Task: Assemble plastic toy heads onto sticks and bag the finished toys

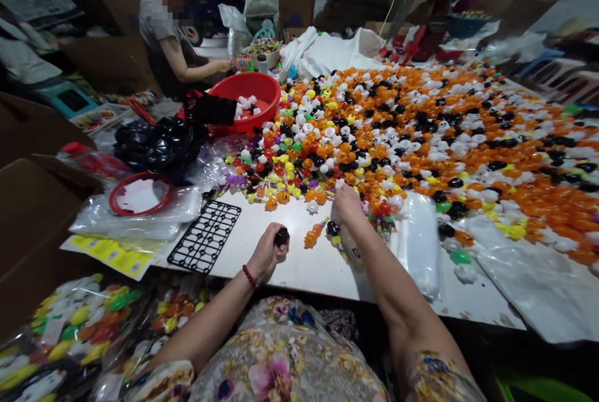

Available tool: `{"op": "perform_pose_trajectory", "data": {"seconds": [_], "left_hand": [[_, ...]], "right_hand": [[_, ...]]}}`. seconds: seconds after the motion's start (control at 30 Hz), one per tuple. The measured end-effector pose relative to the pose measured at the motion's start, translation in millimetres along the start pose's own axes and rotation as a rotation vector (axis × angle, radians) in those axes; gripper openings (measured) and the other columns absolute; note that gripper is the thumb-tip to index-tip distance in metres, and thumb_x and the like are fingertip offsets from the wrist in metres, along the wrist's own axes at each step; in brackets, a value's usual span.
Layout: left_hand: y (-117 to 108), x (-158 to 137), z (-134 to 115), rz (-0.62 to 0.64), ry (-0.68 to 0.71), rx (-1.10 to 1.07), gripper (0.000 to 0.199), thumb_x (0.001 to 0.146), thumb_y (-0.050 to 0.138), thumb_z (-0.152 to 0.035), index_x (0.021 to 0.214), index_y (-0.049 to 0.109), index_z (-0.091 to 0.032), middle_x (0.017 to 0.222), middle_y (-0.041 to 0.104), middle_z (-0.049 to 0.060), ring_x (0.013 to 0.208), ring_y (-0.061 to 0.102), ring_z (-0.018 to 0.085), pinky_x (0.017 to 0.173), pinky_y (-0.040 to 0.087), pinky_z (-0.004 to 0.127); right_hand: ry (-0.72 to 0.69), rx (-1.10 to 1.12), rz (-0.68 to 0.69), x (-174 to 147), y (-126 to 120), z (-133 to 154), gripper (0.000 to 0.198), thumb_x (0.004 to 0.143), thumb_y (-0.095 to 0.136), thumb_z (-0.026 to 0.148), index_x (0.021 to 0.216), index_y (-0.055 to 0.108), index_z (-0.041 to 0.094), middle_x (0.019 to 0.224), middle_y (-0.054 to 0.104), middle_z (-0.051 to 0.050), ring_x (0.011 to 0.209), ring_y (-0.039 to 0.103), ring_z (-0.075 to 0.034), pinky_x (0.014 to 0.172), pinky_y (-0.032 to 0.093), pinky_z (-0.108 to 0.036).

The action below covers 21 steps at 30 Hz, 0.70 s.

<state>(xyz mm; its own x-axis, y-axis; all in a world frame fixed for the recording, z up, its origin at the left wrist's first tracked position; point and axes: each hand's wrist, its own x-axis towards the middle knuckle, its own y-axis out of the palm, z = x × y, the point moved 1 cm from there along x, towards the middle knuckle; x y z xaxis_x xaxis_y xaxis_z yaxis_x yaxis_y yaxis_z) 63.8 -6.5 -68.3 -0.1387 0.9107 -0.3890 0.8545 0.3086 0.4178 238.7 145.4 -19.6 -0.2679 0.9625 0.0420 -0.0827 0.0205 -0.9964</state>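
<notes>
My left hand is closed around a small black plastic piece, held just above the white tabletop. At the near edge of a large pile of small plastic toys, my right hand reaches in with its fingers drawn together. A white piece shows at those fingertips; whether it is gripped I cannot make out. Between my hands lie an orange pumpkin-like toy on a coloured stick and a black-topped toy. A black plastic grid lies left of my left hand.
A red basin with white pieces stands at the back left, where a co-worker sits. Clear bags lie to the right of my right arm. A small red basket rests on plastic bags at left. Filled bags sit below the table edge.
</notes>
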Motion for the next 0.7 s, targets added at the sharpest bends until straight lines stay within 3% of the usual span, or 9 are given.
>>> {"op": "perform_pose_trajectory", "data": {"seconds": [0.07, 0.13, 0.17, 0.23, 0.3, 0.43, 0.7], "left_hand": [[-0.5, -0.4, -2.0, 0.026, 0.004, -0.013, 0.041, 0.07, 0.062, -0.058, 0.079, 0.046, -0.021, 0.054, 0.047, -0.007, 0.039, 0.032, 0.004, 0.038, 0.017, 0.014], [0.4, -1.0, -3.5, 0.027, 0.037, 0.028, 0.04, 0.073, 0.058, -0.059, 0.078, 0.048, -0.021, 0.054, 0.045, -0.007, 0.039, 0.029, 0.004, 0.038, 0.017, 0.015], [1.3, -1.6, -4.2, 0.014, 0.066, 0.065, 0.04, 0.074, 0.056, -0.059, 0.077, 0.049, -0.02, 0.055, 0.045, -0.006, 0.039, 0.029, 0.004, 0.038, 0.017, 0.015], [4.5, -3.8, -5.8, -0.007, 0.131, 0.156, 0.043, 0.078, 0.052, -0.062, 0.075, 0.051, -0.019, 0.058, 0.045, -0.005, 0.042, 0.032, 0.005, 0.038, 0.021, 0.017], [9.2, -7.9, -7.7, 0.009, 0.171, 0.262, 0.048, 0.081, 0.048, -0.066, 0.074, 0.054, -0.019, 0.061, 0.046, -0.003, 0.046, 0.037, 0.008, 0.04, 0.026, 0.019], [18.5, -18.6, -11.1, 0.051, 0.204, 0.391, 0.049, 0.084, 0.045, -0.068, 0.078, 0.054, -0.02, 0.067, 0.046, -0.002, 0.055, 0.043, 0.011, 0.044, 0.034, 0.023], [22.2, -22.1, -5.2, 0.029, 0.299, 0.522, 0.045, 0.09, 0.041, -0.062, 0.071, 0.049, -0.022, 0.063, 0.045, -0.002, 0.061, 0.044, 0.015, 0.057, 0.039, 0.028]], "right_hand": [[0.02, 0.18, -0.09, -12.1, -4.6, 2.1, 0.019, 0.087, 0.046, 0.008, 0.097, 0.061, 0.011, 0.097, 0.065, -0.017, 0.087, 0.059, -0.026, 0.077, 0.046, -0.037], [0.047, 0.606, -0.182, -35.0, -7.6, 8.7, 0.011, 0.092, 0.052, 0.024, 0.097, 0.058, 0.017, 0.085, 0.065, -0.009, 0.074, 0.059, -0.022, 0.069, 0.049, -0.035], [0.06, 0.877, -0.2, -49.3, -7.8, 13.8, 0.016, 0.09, 0.058, 0.034, 0.096, 0.056, 0.019, 0.079, 0.065, -0.004, 0.068, 0.058, -0.02, 0.065, 0.05, -0.034], [0.081, 1.334, -0.148, -79.2, -5.7, 27.1, 0.031, 0.083, 0.067, 0.048, 0.094, 0.055, 0.022, 0.076, 0.065, 0.001, 0.064, 0.06, -0.016, 0.061, 0.053, -0.031], [0.119, 1.58, -0.072, -104.9, -2.2, 41.2, 0.039, 0.075, 0.074, 0.053, 0.09, 0.054, 0.023, 0.079, 0.067, 0.001, 0.062, 0.063, -0.014, 0.06, 0.055, -0.029], [0.203, 1.713, -0.006, -130.8, 3.3, 57.6, 0.043, 0.066, 0.082, 0.052, 0.083, 0.056, 0.022, 0.076, 0.069, 0.002, 0.059, 0.065, -0.013, 0.059, 0.057, -0.028], [0.273, 1.76, 0.069, -139.3, 7.0, 53.6, 0.049, 0.058, 0.086, 0.052, 0.077, 0.052, 0.022, 0.064, 0.068, 0.004, 0.053, 0.066, -0.014, 0.057, 0.059, -0.029]]}}
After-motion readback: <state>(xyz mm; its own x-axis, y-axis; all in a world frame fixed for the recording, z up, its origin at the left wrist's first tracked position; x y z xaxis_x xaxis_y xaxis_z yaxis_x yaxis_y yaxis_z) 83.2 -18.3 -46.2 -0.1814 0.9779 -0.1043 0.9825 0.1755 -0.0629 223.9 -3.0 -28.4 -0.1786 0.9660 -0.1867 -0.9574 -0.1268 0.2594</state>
